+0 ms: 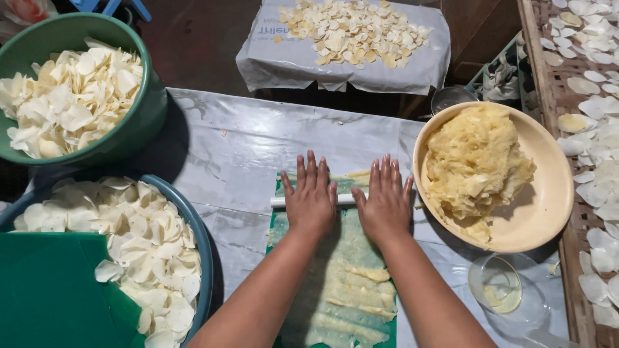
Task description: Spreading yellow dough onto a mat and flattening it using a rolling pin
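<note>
Flat, both palms [312,196] [385,201] down, white roller [278,202]

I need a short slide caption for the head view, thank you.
Both hands, left hand and right hand, press a white roller over flattened dough.

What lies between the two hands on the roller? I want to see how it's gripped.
In the head view, a short bare stretch of the white roller shows between the left hand and right hand, with flattened dough on the green sheet below.
</note>
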